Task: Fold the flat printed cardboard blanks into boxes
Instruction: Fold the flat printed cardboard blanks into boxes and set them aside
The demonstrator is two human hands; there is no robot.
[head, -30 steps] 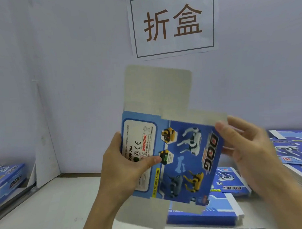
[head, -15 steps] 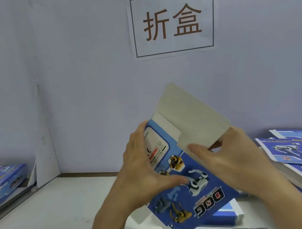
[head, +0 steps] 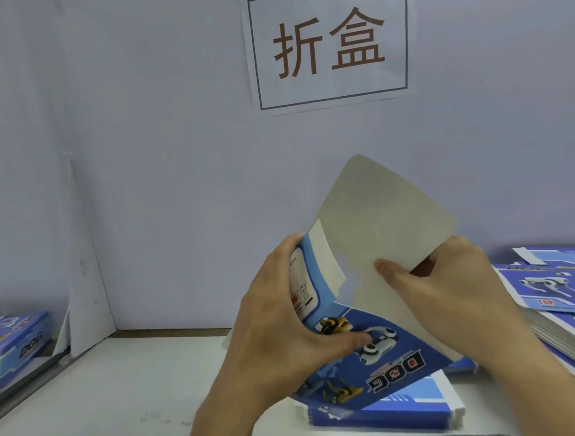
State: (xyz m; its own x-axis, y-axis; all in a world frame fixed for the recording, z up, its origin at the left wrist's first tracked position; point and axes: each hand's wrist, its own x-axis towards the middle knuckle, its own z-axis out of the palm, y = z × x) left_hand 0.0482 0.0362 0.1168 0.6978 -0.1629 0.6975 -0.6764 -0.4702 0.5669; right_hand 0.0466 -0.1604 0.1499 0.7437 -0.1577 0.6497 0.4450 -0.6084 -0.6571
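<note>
The cardboard blank (head: 375,355) was held tilted above the white table (head: 116,393), the left hand (head: 283,329) clamped on its blue printed panel while the right hand (head: 445,294) pinched the grey flap (head: 377,214), thumb on top

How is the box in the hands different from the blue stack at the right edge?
The held box is in the air, opened up, grey flap raised; the stack of blanks lies flat on the table. Both show the blue dog print.
</note>
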